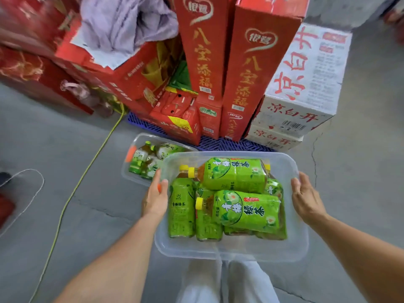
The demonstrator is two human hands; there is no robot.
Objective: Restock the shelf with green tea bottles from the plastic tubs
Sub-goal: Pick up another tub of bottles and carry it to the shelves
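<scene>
A clear plastic tub (231,252) is held up in front of my legs, above the grey floor. Several green tea bottles (236,176) with green labels and yellow caps lie piled inside it. My left hand (156,195) grips the tub's left rim, thumb over the edge. On the opposite side, my right hand (306,197) holds the right rim. A second clear tub (140,138) stands on the floor just behind and to the left, with several smaller green tea bottles (140,158) in it. No shelf is in view.
Tall red cartons (203,62) and white cartons (303,88) are stacked on a blue pallet (218,144) right behind the tubs. A lilac cloth (122,22) lies on red boxes at the left. A yellow-green cable (72,193) runs across the concrete floor.
</scene>
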